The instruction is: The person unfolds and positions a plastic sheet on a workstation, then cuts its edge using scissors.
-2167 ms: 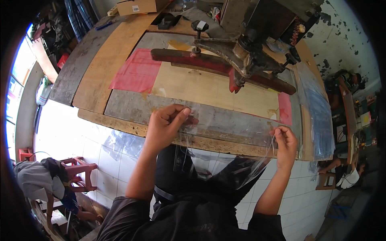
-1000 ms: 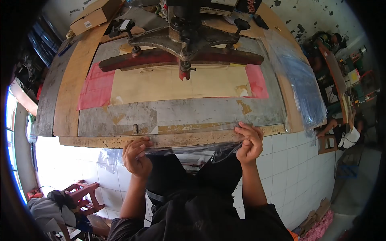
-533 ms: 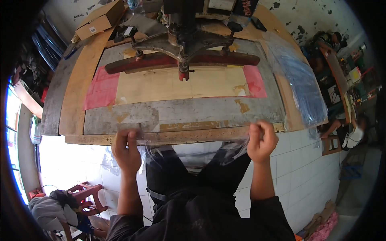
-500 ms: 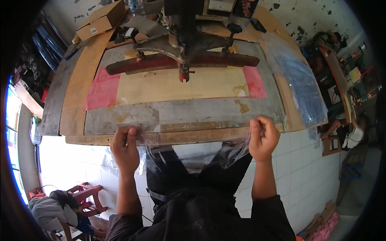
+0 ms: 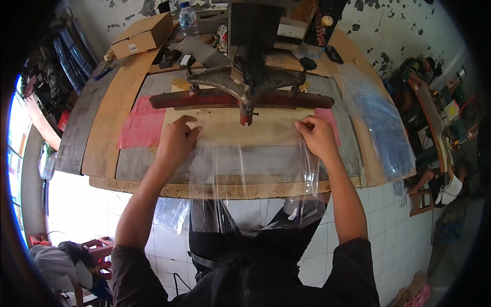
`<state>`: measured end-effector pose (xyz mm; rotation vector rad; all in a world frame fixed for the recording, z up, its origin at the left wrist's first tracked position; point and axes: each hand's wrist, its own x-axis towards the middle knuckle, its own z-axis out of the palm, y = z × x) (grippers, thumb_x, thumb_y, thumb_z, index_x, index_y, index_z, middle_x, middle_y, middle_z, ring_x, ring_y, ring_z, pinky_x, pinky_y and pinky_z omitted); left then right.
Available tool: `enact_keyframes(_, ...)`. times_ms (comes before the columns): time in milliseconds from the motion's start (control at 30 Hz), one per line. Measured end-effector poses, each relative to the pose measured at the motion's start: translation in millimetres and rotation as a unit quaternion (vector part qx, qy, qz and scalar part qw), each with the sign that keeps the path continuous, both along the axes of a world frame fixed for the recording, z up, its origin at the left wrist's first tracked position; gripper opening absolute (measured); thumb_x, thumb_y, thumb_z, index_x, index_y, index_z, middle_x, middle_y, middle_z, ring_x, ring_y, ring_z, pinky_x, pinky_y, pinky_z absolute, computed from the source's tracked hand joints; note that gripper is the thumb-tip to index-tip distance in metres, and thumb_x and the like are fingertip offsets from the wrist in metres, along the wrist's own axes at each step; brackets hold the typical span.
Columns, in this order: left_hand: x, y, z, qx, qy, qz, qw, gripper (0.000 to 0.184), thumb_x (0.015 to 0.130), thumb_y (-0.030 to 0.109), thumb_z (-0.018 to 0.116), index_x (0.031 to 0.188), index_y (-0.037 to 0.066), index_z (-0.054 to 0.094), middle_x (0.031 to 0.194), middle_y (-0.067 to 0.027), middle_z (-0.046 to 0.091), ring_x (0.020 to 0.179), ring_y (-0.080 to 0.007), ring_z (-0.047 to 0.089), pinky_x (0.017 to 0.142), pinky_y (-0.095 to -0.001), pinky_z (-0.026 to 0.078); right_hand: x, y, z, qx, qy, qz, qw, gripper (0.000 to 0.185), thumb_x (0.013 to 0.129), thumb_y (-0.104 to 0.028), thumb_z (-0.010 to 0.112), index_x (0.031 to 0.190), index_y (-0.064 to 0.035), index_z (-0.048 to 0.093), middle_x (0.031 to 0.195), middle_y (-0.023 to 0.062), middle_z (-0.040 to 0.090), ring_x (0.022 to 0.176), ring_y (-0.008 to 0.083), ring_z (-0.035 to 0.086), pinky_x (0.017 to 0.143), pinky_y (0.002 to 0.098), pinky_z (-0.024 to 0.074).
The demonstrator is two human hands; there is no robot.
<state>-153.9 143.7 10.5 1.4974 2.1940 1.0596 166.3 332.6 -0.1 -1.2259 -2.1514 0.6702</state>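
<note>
Workshop with a press

A heavy metal press (image 5: 248, 88) hangs at twelve o'clock over a scuffed work table (image 5: 108, 128). Bluish plastic sheets (image 5: 389, 138) lie piled at three. At two, a person (image 5: 410, 67) is beside another bench (image 5: 432, 117). The wall (image 5: 378, 33) toward one o'clock has flaking paint.

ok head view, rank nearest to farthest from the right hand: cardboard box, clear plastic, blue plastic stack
From the right hand:
1. Clear plastic, pinched in it
2. Blue plastic stack, off to the right
3. Cardboard box, at the back left
</note>
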Motion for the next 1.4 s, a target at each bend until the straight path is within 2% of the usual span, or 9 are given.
enact_keyframes(100, -2.9, 14.0, 2.0, 0.012, 0.032, 0.014, 0.999, 0.022, 0.094, 0.011, 0.066, 0.111, -0.001, 0.065, 0.062, -0.0106, 0.062, 0.053, -0.0187, 0.059, 0.055, -0.0343, 0.045, -11.8, 3.0, 6.1, -0.001, -0.024, -0.002, 1.0, 0.015, 0.089, -0.017, 0.073, 0.089, -0.0021, 0.071, 0.076, 0.0127, 0.072, 0.071, 0.0277, 0.07, 0.064, 0.0358, 0.0509)
enact_keyframes(200, -14.5, 20.6, -6.3, -0.027, 0.062, -0.024, 0.997, 0.022, 0.091, 0.008, 0.066, 0.111, 0.0, 0.067, 0.064, -0.0112, 0.063, 0.054, -0.02, 0.058, 0.055, -0.0358, 0.045, -20.0, -2.1, 3.0, 0.038, -0.046, -0.011, 0.998, 0.011, 0.086, -0.015, 0.075, 0.089, -0.0045, 0.07, 0.081, 0.0101, 0.071, 0.075, 0.0275, 0.07, 0.065, 0.0377, 0.0514)
enact_keyframes(267, -11.2, 19.2, -2.0, -0.03, 0.054, -0.024, 0.998, 0.02, 0.091, 0.008, 0.067, 0.109, 0.0, 0.068, 0.064, -0.0117, 0.062, 0.055, -0.0206, 0.058, 0.055, -0.0359, 0.045, -20.9, -5.0, -3.3, 0.173, -0.017, -0.015, 0.985, 0.012, 0.085, -0.014, 0.076, 0.089, -0.0055, 0.068, 0.088, 0.0089, 0.068, 0.078, 0.0287, 0.07, 0.066, 0.0406, 0.0517)
enact_keyframes(367, -10.8, 19.1, -7.2, -0.014, 0.077, -0.027, 0.997, 0.017, 0.09, 0.007, 0.067, 0.104, -0.002, 0.07, 0.067, -0.014, 0.063, 0.057, -0.0221, 0.059, 0.057, -0.0362, 0.047, -21.0, -7.8, 2.1, 0.139, -0.075, -0.008, 0.987, 0.014, 0.085, -0.014, 0.076, 0.09, -0.0051, 0.066, 0.092, 0.008, 0.064, 0.078, 0.0301, 0.068, 0.066, 0.0428, 0.052)
enact_keyframes(700, -13.3, 17.2, -11.1, 0.002, 0.116, -0.037, 0.993, 0.017, 0.092, 0.009, 0.068, 0.103, -0.004, 0.072, 0.078, -0.0183, 0.07, 0.062, -0.0231, 0.064, 0.061, -0.0361, 0.049, -16.6, -5.3, -2.3, 0.18, -0.08, 0.033, 0.98, 0.009, 0.09, -0.013, 0.071, 0.093, -0.0053, 0.074, 0.09, 0.0086, 0.064, 0.073, 0.0302, 0.067, 0.066, 0.0426, 0.0524)
enact_keyframes(900, -15.7, 13.3, -5.4, -0.018, 0.022, -0.037, 0.999, 0.02, 0.092, 0.009, 0.069, 0.107, -0.003, 0.072, 0.079, -0.014, 0.07, 0.063, -0.0173, 0.061, 0.062, -0.0327, 0.049, -8.9, -17.7, 20.8, 0.135, -0.16, 0.043, 0.977, 0.018, 0.094, -0.016, 0.067, 0.107, -0.0084, 0.076, 0.088, 0.0096, 0.063, 0.076, 0.0299, 0.067, 0.069, 0.0405, 0.0528)
enact_keyframes(967, -15.3, 11.1, -1.6, -0.024, 0.021, -0.041, 0.999, 0.02, 0.092, 0.009, 0.068, 0.108, -0.003, 0.072, 0.08, -0.013, 0.07, 0.065, -0.0159, 0.061, 0.063, -0.0317, 0.05, -4.9, -16.5, 27.1, 0.057, -0.166, 0.054, 0.983, 0.023, 0.094, -0.014, 0.066, 0.114, -0.0106, 0.075, 0.09, 0.0107, 0.063, 0.08, 0.0308, 0.067, 0.072, 0.04, 0.0525)
enact_keyframes(1300, -18.0, 16.3, -2.7, -0.016, -0.034, -0.04, 0.998, 0.024, 0.095, 0.007, 0.063, 0.115, -0.005, 0.069, 0.081, -0.01, 0.069, 0.071, -0.0116, 0.061, 0.068, -0.0289, 0.05, -6.5, 6.7, 16.8, 0.042, -0.097, 0.062, 0.993, 0.025, 0.096, -0.008, 0.064, 0.118, -0.0105, 0.074, 0.096, 0.0136, 0.065, 0.079, 0.0309, 0.065, 0.072, 0.0397, 0.0503)
enact_keyframes(1400, -16.5, 17.3, 3.0, -0.022, -0.007, -0.039, 0.999, 0.024, 0.097, 0.008, 0.062, 0.115, -0.006, 0.068, 0.083, -0.0099, 0.069, 0.072, -0.011, 0.06, 0.068, -0.0293, 0.05, -8.0, 6.7, 17.2, 0.044, -0.067, 0.065, 0.995, 0.025, 0.095, -0.008, 0.065, 0.118, -0.0113, 0.074, 0.095, 0.0134, 0.064, 0.077, 0.0294, 0.064, 0.071, 0.0389, 0.0499)
